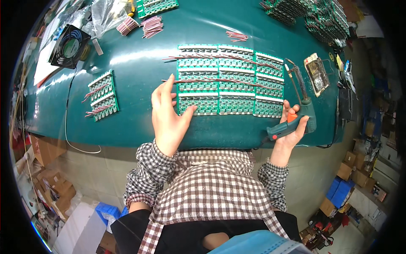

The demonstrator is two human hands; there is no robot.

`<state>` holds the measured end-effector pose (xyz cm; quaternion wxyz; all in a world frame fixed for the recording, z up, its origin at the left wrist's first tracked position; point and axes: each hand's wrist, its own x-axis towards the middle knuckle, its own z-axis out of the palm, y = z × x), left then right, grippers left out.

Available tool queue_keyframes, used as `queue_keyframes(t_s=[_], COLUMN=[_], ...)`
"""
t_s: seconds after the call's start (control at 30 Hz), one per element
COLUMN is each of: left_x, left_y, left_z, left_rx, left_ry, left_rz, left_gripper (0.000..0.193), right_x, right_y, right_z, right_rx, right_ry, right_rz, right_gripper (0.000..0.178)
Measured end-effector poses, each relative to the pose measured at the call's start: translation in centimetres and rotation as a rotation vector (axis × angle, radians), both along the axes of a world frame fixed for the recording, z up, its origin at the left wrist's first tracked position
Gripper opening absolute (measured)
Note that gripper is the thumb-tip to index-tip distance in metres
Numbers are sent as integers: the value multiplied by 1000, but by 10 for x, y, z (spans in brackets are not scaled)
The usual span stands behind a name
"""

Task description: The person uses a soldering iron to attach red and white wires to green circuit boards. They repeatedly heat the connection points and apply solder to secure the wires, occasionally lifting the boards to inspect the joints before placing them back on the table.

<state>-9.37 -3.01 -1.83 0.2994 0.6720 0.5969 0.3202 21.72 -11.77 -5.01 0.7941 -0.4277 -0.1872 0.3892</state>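
In front of me lies a block of green circuit boards [236,98], laid edge to edge in rows. Thin red and white wires [211,80] run across two of the rows, their ends poking out past the left side. My left hand [167,114] is at the block's left edge, fingers stretched and apart, with the thumb near the lower left board. At the block's right side my right hand [292,129] is wrapped round a green soldering gun [311,112] with an orange trigger; its metal tip points away from me, beside the upper right boards.
A worn solder tray [317,74] lies to the right. Stacked boards [325,23] stand at the far right. Loose wire bundles [152,27] and more wires [237,36] lie at the back. Leftward are a smaller board group [102,96] and a black fan [69,46].
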Motion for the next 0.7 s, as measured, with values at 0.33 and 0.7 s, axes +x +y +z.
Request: queue_keyframes(t_s=[0.33,0.7], left_x=[15,-16], left_y=[-4,-6], left_z=[-1,67], left_rx=[16,298], left_ry=[56,-20], left_rz=[-22,-177], left_gripper=[86,73], right_x=[30,15], right_y=[6,-16], right_z=[3,91], right_rx=[-8,142], right_ry=[-70,114], right_rz=[72,399], right_gripper=[41,43])
